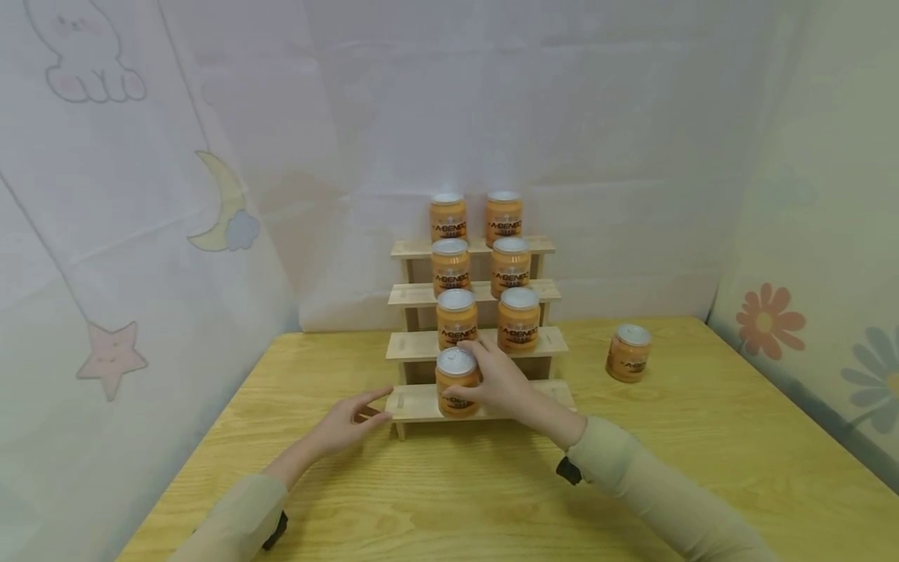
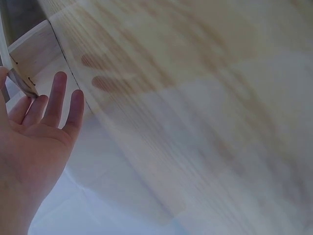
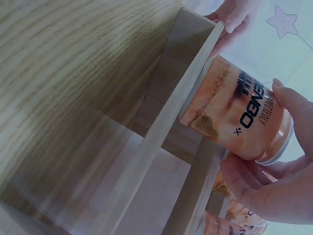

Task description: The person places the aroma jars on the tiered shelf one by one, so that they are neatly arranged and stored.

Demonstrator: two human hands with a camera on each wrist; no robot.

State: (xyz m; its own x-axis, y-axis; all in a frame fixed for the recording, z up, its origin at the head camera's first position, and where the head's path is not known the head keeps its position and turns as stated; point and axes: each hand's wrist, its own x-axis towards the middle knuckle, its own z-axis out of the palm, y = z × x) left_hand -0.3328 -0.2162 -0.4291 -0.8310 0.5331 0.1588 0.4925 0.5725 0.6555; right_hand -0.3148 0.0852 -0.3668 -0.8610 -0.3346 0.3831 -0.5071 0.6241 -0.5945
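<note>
A four-step wooden display stand (image 1: 414,402) bears orange cans with silver lids. My right hand (image 1: 502,382) grips one can (image 1: 456,394) on the bottom step, thumb on one side and fingers on the other near the lid. In the right wrist view this can (image 3: 234,110) has its base right at the board, and my right hand (image 3: 279,186) wraps its lid end. At the left end of the bottom step my left hand (image 1: 347,421) holds the board's end between thumb and fingers. In the left wrist view the left hand (image 2: 36,137) has its outer fingers spread.
Pairs of cans stand on the three upper steps, such as the one at the top left (image 1: 448,218). Another can (image 1: 628,355) is on the wooden table (image 1: 435,499), right of the stand. Pale cloth walls (image 1: 527,117) close in the back and sides.
</note>
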